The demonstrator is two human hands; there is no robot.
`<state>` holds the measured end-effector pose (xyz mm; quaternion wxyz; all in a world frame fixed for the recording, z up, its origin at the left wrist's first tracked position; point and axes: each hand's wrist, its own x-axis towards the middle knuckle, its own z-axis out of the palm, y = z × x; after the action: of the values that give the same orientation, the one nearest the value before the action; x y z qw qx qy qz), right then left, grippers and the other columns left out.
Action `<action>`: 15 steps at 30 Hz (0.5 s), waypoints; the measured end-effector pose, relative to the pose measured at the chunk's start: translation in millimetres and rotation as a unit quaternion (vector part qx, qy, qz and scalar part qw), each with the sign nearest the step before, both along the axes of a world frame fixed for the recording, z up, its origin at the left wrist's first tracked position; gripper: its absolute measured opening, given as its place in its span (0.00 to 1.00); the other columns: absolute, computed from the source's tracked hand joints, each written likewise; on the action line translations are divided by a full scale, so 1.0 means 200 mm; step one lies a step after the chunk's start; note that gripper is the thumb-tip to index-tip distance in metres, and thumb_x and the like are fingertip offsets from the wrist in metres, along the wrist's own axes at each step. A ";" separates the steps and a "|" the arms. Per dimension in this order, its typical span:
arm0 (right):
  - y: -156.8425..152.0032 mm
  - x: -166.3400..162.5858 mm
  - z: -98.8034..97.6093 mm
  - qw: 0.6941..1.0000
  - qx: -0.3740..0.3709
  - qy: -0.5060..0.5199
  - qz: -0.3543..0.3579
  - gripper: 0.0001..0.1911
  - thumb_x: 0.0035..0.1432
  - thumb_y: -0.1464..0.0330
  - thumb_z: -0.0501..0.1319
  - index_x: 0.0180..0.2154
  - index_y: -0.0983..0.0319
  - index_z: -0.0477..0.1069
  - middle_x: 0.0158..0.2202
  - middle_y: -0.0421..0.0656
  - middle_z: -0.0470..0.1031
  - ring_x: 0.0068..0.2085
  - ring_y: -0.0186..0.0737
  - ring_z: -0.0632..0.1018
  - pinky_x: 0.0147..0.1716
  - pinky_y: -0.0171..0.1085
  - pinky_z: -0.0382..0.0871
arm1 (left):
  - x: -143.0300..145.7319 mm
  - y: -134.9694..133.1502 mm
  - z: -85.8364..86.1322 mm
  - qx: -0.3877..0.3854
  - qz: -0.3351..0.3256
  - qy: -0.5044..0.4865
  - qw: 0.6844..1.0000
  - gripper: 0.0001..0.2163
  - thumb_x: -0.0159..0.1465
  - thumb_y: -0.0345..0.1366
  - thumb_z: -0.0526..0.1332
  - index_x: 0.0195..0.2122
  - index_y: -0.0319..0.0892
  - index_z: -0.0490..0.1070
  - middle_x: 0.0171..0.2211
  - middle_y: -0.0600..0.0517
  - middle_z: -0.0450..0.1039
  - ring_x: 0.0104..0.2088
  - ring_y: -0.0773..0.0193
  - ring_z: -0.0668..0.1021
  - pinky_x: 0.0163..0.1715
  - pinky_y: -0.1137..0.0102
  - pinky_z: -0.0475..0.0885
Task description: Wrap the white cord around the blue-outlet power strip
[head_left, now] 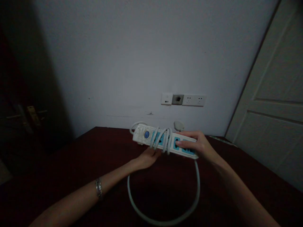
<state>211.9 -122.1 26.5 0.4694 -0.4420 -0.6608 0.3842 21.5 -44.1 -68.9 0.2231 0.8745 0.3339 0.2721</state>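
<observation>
A white power strip (142, 138) with blue sockets and a round blue button is held up over a dark red table, tilted down to the right. Its pale cord (168, 142) is wrapped several times around the middle, and a long loop hangs below. My right hand (201, 146) grips the right end, thumb on the socket face. My left hand (148, 157) is under the strip's middle, by the wraps; its fingers are mostly hidden behind the strip and cord. Just behind the strip, the white plug (179, 126) shows near my right hand.
The dark red table (106, 142) runs back to a pale wall (118, 63). Wall sockets (194, 100) and a grey switch plate (177, 99) are set above the table's back edge. A white panelled door (272, 110) stands at right, a dark door with a handle (34, 115) at left.
</observation>
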 end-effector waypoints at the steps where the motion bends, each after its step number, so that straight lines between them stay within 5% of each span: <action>1: 0.01 -0.01 -0.01 1.000 -0.013 0.011 -0.019 0.22 0.39 0.60 0.67 0.36 0.66 0.77 0.26 0.43 0.75 0.25 0.34 0.72 0.23 0.31 0.64 | 0.01 -0.02 -0.02 -0.001 0.000 0.010 1.000 0.15 0.66 0.38 0.44 0.42 0.39 0.67 0.40 0.45 0.72 0.41 0.59 0.73 0.43 0.67 0.66; 5: 0.07 0.00 -0.05 0.997 -0.037 0.011 -0.068 0.22 0.39 0.58 0.65 0.34 0.68 0.77 0.20 0.41 0.71 0.20 0.32 0.68 0.18 0.30 0.60 | 0.06 -0.11 -0.06 0.010 0.029 0.095 0.995 0.15 0.67 0.39 0.43 0.41 0.38 0.65 0.33 0.45 0.73 0.31 0.60 0.75 0.34 0.68 0.68; 10: 0.16 0.06 -0.11 0.984 0.043 -0.095 -0.148 0.17 0.43 0.59 0.63 0.31 0.67 0.77 0.25 0.41 0.74 0.27 0.35 0.72 0.27 0.32 0.62 | 0.03 -0.24 -0.03 0.047 0.051 0.198 0.978 0.12 0.65 0.38 0.46 0.43 0.39 0.64 0.32 0.44 0.72 0.30 0.58 0.76 0.30 0.67 0.68; 15: 0.23 0.12 -0.17 0.932 0.128 -0.247 -0.230 0.18 0.49 0.58 0.59 0.35 0.64 0.78 0.33 0.44 0.76 0.36 0.42 0.75 0.36 0.36 0.64 | -0.07 -0.27 0.03 -0.043 -0.017 0.086 0.995 0.11 0.58 0.28 0.53 0.42 0.41 0.67 0.33 0.51 0.72 0.31 0.65 0.74 0.32 0.73 0.67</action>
<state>235.9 -76.3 -8.4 0.4194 -0.5993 -0.6795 0.0561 8.2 -99.1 -62.4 0.2353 0.8897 0.3485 0.1775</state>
